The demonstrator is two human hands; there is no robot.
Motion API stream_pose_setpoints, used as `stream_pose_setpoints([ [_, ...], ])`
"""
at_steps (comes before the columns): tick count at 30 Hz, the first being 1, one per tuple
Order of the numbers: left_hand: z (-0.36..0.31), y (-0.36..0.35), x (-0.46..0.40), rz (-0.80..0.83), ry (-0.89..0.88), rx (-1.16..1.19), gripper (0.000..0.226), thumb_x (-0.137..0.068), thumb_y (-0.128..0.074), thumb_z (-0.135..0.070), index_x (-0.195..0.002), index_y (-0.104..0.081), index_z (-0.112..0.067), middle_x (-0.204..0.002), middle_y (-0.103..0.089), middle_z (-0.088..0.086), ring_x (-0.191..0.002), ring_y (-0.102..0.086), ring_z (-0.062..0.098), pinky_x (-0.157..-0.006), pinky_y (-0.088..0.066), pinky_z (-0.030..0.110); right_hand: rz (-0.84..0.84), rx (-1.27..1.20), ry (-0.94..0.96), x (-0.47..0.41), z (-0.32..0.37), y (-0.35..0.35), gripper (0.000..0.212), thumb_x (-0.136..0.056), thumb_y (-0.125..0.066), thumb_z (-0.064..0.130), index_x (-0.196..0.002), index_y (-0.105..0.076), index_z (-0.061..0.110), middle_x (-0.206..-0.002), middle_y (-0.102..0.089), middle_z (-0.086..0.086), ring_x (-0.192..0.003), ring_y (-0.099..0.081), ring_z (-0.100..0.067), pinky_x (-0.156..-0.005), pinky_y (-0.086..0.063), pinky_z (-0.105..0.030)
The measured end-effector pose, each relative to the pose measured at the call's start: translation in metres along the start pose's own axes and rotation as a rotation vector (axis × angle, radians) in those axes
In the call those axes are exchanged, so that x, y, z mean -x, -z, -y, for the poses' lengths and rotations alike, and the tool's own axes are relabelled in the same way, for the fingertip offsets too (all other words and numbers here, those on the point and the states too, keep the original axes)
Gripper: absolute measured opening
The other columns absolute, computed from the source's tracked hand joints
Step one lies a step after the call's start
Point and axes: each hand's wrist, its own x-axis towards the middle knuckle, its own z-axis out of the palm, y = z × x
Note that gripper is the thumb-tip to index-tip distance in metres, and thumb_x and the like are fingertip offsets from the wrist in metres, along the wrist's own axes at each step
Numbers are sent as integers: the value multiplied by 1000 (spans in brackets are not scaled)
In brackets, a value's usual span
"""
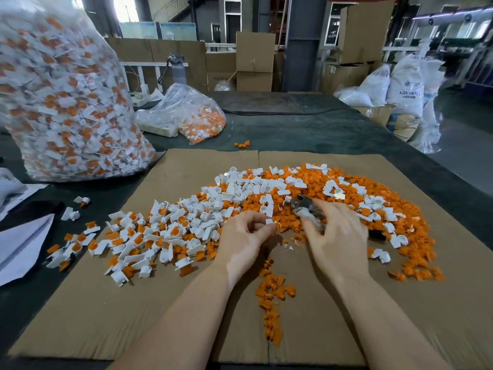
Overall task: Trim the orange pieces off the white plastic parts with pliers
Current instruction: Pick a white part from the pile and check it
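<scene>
A wide heap of white plastic parts with orange pieces (186, 225) covers a cardboard sheet (80, 303). To the right lies a spread of cut-off orange pieces (306, 188). My left hand (242, 241) pinches one small white part (270, 222) between thumb and fingers. My right hand (336, 236) grips metal pliers (304, 206), blurred, with the jaws pointing up and left, a little apart from the held part. A trail of orange offcuts (272, 297) lies between my forearms.
A big clear bag of untrimmed parts (66, 102) stands at the left. A smaller clear bag (192, 116) lies behind the cardboard. White paper (24, 244) lies at the left edge. Cardboard boxes (253, 60) and white sacks (405, 86) stand beyond the dark table (320, 129).
</scene>
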Motion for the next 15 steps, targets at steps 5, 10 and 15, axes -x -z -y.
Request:
stream_pose_setpoints([
  [5, 1, -1, -3, -22, 31, 15, 11, -86, -67, -22, -92, -66, -14, -80, -71, 9, -74, -67, 16, -70, -52, 23, 441, 382, -301, -22, -13, 14, 43, -88, -45, 46, -123, -47, 21, -136, -41, -6, -130, -31, -25, -109, -16, -53],
  [10, 0, -2, -6, -32, 74, 52, 4, -86, -67, -20, -87, -65, -17, -70, -69, 1, -60, -61, 2, -64, -51, 17, 457, 484, -204, -28, -12, 16, 41, -88, -49, 47, -116, -49, 18, -131, -44, -8, -125, -36, -28, -107, -24, -51],
  [15, -11, -2, -14, -70, 143, 198, 7, -85, -68, -12, -79, -66, -9, -55, -63, -4, -47, -55, 4, -46, -43, 13, 388, 342, -103, -28, -1, 28, 33, -92, -45, 45, -105, -46, 15, -97, -53, -3, -89, -51, -20, -69, -40, -31],
])
